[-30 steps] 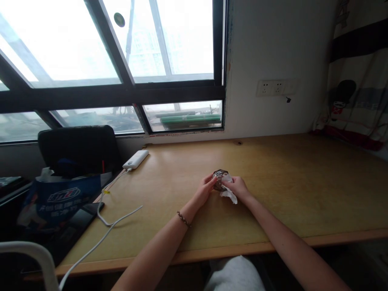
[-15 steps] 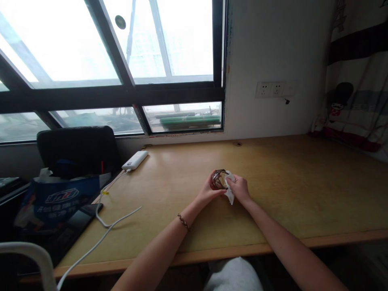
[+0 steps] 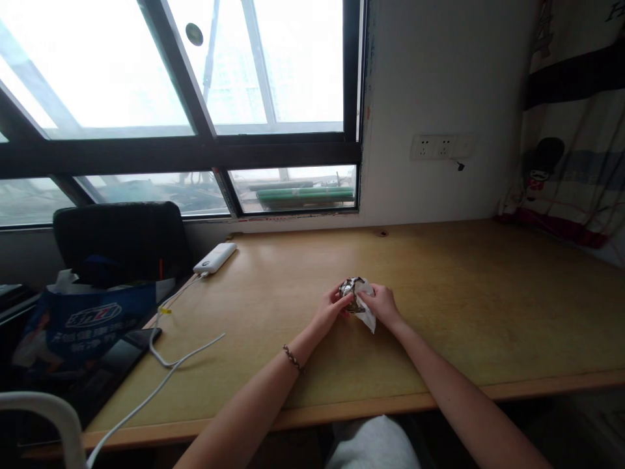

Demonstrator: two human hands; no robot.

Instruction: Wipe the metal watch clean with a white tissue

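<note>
Both hands meet over the middle of the wooden desk (image 3: pixel 439 286): the left hand (image 3: pixel 331 310) has its fingers closed around a small dark, shiny object (image 3: pixel 350 290), too small to identify, held just above the desk surface, while the right hand (image 3: pixel 381 306) pinches a crumpled white tissue (image 3: pixel 367 318) against that object's right side, fingers together. A braided bracelet (image 3: pixel 293 357) sits on the left wrist; well apart to the left lie a white power bank (image 3: pixel 215 258) near the window (image 3: pixel 195 98) with its white cable (image 3: pixel 166 365) trailing toward the desk edge, and a blue bag (image 3: pixel 88 322) beside the desk
</note>
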